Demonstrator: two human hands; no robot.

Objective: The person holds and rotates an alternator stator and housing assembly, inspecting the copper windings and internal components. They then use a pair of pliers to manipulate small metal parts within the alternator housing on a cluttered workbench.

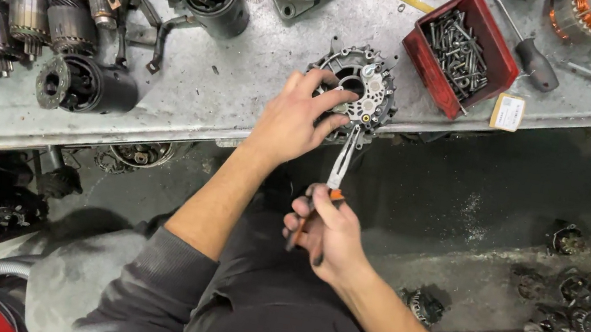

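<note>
- Here the right hand [328, 234] is wrapped tight around the orange-and-black handles of the pliers [336, 176], squeezing them together.
- The pliers run almost straight up and away from the body, slim nose pointing at the bench edge, handles toward the lap.
- Their tip meets the lower rim of the round alternator rectifier plate [355, 88]; what it nips is too small to tell.
- The left hand [299, 115] clamps that plate, thumb over its central hole, fingers curled on the near-left rim.
- The plate lies flat at the front edge of the grey metal workbench [246, 79], just beyond the pliers.
- To its right sits a red box of screws [462, 50]; starter armatures [28, 9] lie far left.
</note>
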